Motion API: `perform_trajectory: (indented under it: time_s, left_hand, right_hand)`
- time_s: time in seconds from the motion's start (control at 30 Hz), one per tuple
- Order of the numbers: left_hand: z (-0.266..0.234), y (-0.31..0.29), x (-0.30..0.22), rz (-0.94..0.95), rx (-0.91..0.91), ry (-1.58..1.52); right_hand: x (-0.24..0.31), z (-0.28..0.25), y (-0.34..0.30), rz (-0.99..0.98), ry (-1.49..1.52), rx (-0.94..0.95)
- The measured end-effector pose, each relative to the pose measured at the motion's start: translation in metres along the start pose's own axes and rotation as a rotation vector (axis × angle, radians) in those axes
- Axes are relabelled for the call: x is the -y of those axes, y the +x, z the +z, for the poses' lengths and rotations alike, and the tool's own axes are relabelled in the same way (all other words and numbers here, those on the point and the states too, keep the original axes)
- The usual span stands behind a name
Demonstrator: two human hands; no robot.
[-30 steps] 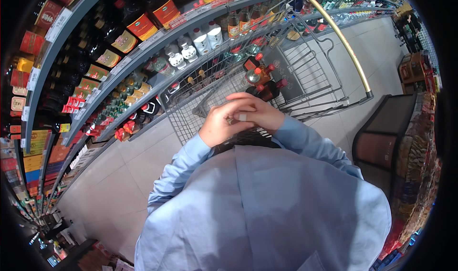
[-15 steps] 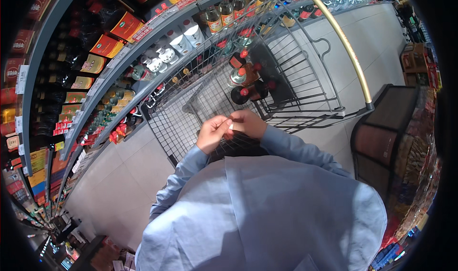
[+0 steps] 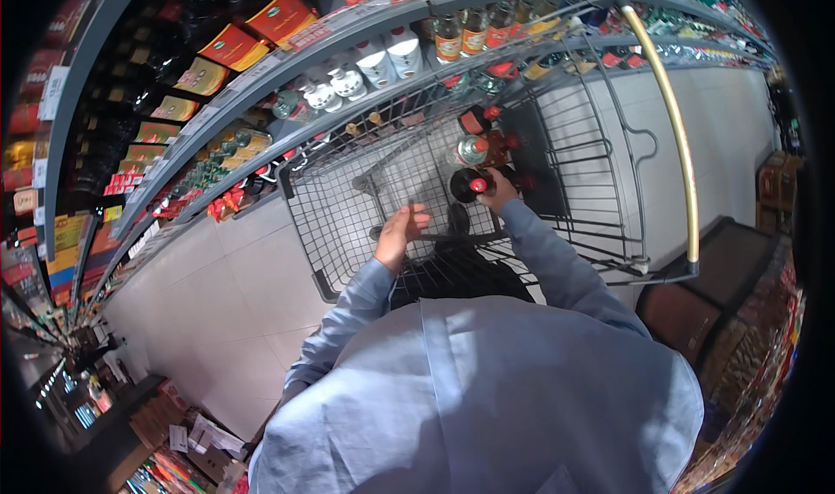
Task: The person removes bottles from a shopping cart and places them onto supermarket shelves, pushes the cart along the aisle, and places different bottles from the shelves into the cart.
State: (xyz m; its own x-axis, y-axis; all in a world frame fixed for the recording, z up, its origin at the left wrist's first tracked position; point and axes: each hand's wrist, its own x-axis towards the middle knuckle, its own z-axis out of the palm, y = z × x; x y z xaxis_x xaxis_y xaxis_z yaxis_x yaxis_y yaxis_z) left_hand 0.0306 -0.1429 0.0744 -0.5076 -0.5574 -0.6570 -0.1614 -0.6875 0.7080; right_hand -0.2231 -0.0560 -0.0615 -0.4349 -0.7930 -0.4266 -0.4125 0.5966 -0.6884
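Inside the wire shopping cart in front of me, several bottles with red caps stand grouped toward the handle end. My right hand is closed around the side of the nearest one, a dark bottle with a red cap. Part of that bottle is hidden by my fingers. Just beyond it are a clear bottle and another dark bottle. My left hand hovers over the near side of the cart, fingers stretched out, with nothing visible in it.
A shelf full of bottles curves along the left and far side, close against the cart. The cart's yellowish handle bar arcs on the right. Behind it stands a dark display stand with packaged goods. Cartons lie at lower left.
My hands were together, pinching something small and white. They have parted: the right moved out to the dark bottle and took hold of it, the left opened. The white bit no longer shows.
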Motion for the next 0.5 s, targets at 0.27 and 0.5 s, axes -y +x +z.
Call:
perform_trajectory:
  time_s: [0.27, 0.5]
  left_hand:
    - [-0.016, -0.023, 0.031, -0.074, -0.053, -0.082]
    - [-0.053, 0.003, 0.08, 0.008, -0.061, 0.153]
  right_hand:
    - [-0.032, 0.053, 0.029, -0.05, 0.03, -0.029]
    - [-0.043, 0.074, 0.037, 0.041, 0.191, -0.097]
